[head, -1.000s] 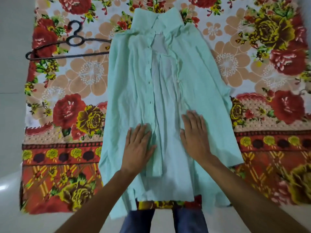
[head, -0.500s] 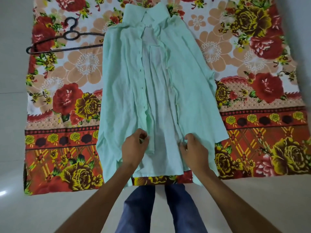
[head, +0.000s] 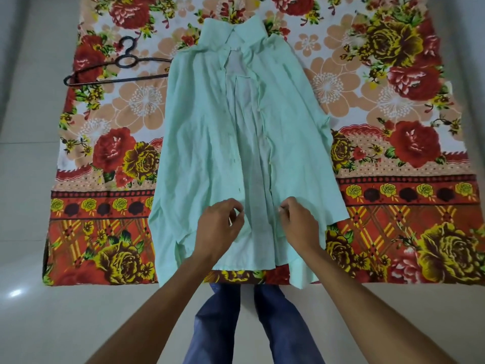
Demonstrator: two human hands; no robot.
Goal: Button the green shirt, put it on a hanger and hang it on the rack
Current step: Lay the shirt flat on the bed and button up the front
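Soft, light green shirt [head: 204, 143] lying unbuttoned
The left hand [head: 217, 228] and right hand [head: 300, 227] each pinch a limp front edge near the hem; it is best gripped close beside each button.

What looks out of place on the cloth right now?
Nothing is damaged or spilled. The green shirt lies creased with its front open, the two edges apart. The hanger to its left has one end hidden under the shirt, so it would likely need pulling free.
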